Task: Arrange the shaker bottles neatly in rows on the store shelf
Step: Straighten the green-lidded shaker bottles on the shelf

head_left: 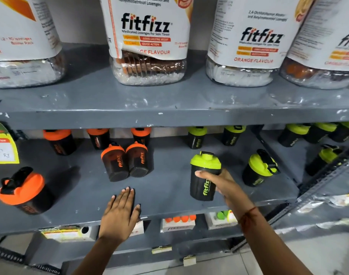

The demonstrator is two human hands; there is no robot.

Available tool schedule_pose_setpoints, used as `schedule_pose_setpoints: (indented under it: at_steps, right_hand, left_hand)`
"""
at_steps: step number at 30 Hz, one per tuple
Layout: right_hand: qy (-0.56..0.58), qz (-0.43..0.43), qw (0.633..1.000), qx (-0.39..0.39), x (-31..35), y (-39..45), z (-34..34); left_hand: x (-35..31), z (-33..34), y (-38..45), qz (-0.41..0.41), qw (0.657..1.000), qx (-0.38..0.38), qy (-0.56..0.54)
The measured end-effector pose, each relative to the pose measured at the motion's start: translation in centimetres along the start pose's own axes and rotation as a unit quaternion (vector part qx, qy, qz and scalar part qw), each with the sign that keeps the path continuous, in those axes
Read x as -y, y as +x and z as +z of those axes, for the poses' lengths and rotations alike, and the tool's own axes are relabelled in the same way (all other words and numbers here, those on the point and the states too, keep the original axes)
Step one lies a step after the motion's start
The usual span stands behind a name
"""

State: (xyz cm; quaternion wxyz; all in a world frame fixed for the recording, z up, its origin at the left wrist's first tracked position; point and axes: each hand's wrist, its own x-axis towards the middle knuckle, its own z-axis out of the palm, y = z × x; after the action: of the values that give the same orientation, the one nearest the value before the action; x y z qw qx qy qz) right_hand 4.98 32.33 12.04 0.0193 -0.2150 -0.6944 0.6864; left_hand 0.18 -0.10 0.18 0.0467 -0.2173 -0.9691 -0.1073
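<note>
My right hand (219,181) grips a black shaker bottle with a green lid (204,175), upright near the front of the grey middle shelf (165,195). My left hand (120,211) lies flat and empty on the shelf's front edge. Two orange-lidded shakers (128,161) stand side by side mid-shelf, three more (59,140) line the back left, and one (23,190) sits at the front left. Green-lidded shakers stand at the back right (196,137), and another (259,168) is just right of the held one.
Large lozenge jars (148,40) fill the shelf above. A yellow price tag (3,143) hangs at the left. More green-lidded shakers (316,135) stand in the adjoining bay to the right. Small boxes (178,222) sit on the shelf below.
</note>
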Motion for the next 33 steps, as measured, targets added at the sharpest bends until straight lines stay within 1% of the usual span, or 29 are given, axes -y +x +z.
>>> schedule_pose_setpoints:
  at_steps: [3, 7, 14, 19, 27, 33]
  right_hand:
    - [0.017, 0.0, 1.0, 0.015, 0.3, -1.3, 0.2]
    - [0.027, -0.01, 0.999, 0.013, 0.5, -1.5, 0.4]
    - [0.062, -0.078, 0.994, -0.049, -0.5, 0.1, -0.8]
    - [0.03, -0.098, 0.993, -0.059, -2.6, 1.8, -2.5]
    - [-0.023, -0.1, 0.994, -0.029, -4.9, 2.9, -3.6]
    - [-0.016, -0.108, 0.994, -0.015, -5.7, 3.1, -3.5]
  left_hand:
    - [-0.2, -0.1, -0.2, 0.0, 1.0, -0.001, -0.005]
    - [-0.2, -0.2, -0.3, 0.0, 1.0, 0.002, -0.006]
    - [-0.1, -0.1, -0.3, 0.0, 1.0, 0.009, -0.005]
    - [0.2, 0.2, -0.3, 0.0, 1.0, 0.005, 0.002]
    - [0.4, 0.6, -0.2, 0.009, 1.0, -0.002, 0.006]
    - [0.2, 0.4, -0.1, 0.007, 1.0, 0.002, 0.004]
